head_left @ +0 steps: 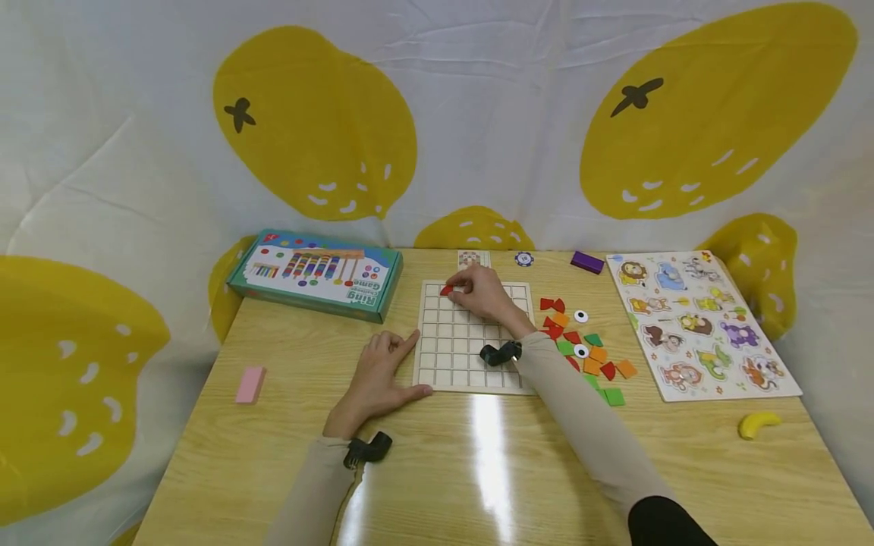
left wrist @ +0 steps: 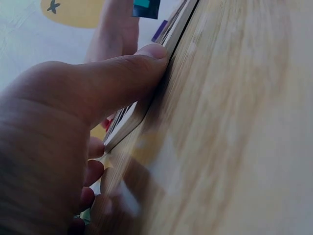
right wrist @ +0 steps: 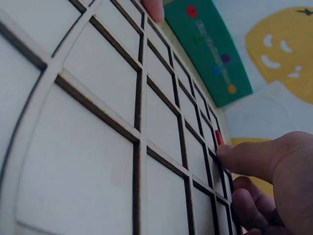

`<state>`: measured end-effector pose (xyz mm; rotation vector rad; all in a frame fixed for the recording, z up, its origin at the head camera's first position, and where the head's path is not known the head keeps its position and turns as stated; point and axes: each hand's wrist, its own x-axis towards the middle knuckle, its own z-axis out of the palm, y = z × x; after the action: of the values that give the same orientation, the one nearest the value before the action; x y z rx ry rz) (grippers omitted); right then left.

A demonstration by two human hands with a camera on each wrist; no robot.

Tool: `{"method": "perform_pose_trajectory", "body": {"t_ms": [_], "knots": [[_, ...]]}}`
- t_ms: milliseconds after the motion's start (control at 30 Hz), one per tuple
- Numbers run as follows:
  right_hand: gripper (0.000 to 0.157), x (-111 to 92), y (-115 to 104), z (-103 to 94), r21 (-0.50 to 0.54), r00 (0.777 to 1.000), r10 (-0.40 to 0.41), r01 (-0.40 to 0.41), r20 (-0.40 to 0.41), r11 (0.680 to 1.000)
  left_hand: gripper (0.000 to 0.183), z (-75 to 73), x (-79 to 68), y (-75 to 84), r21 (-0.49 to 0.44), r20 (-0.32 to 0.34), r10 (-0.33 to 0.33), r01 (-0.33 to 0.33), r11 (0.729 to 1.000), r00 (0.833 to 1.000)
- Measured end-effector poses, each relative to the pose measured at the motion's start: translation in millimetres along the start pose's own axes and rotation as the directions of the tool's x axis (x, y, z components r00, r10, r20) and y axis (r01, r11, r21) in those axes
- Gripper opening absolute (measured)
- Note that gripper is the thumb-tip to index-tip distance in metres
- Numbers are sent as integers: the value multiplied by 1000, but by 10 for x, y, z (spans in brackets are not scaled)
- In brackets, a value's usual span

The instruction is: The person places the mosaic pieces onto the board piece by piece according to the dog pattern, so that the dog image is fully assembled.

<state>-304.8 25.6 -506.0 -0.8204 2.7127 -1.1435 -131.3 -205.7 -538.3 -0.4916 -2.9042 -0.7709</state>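
A wooden grid board lies flat on the table, its square cells divided by raised strips. Over its far row, near the far left corner, my right hand pinches a small red piece between thumb and fingers. That red piece also shows in the right wrist view, at the thumb tip. My left hand rests at the board's left side with fingers spread, index fingertip at the left edge and thumb near the front left corner. In the left wrist view the thumb touches the board's rim.
Loose red, orange and green pieces lie right of the board, partly under the right forearm. Around stand a game box, pink block, patterned card, blue-white chip, purple block, animal puzzle and toy banana.
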Motion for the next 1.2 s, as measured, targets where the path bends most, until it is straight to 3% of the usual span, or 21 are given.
{"method": "perform_pose_trajectory", "body": {"t_ms": [167, 267, 433, 567, 667, 967, 1200], "knots": [[27, -4, 20, -19, 21, 1000, -19, 19, -6, 1000, 101, -5, -4, 9, 3, 1, -3, 3, 1000, 1000], [32, -101, 85, -129, 56, 999, -25, 26, -20, 998, 102, 16, -25, 12, 6, -4, -5, 5, 1000, 1000], [28, -475, 287, -692, 34, 998, -1, 3, -63, 999, 102, 37, -41, 33, -3, -17, 2, -2, 1000, 1000], [23, -829, 489, -1182, -62, 1000, 2, -1, 7, 998, 102, 26, -33, 36, -8, -18, 2, -2, 1000, 1000], [24, -1013, 632, -1368, -89, 998, 11, -5, 64, 996, 102, 21, -21, 26, -3, -24, 12, -12, 1000, 1000], [20, -1188, 863, -1327, -206, 987, -2, 36, 163, 978, 101, 15, -40, 4, -13, -41, 17, -18, 1000, 999], [12, -1207, 827, -1370, -203, 989, 61, -32, 138, 979, 100, 26, -22, 24, -11, -45, 25, -26, 1000, 999]]}}
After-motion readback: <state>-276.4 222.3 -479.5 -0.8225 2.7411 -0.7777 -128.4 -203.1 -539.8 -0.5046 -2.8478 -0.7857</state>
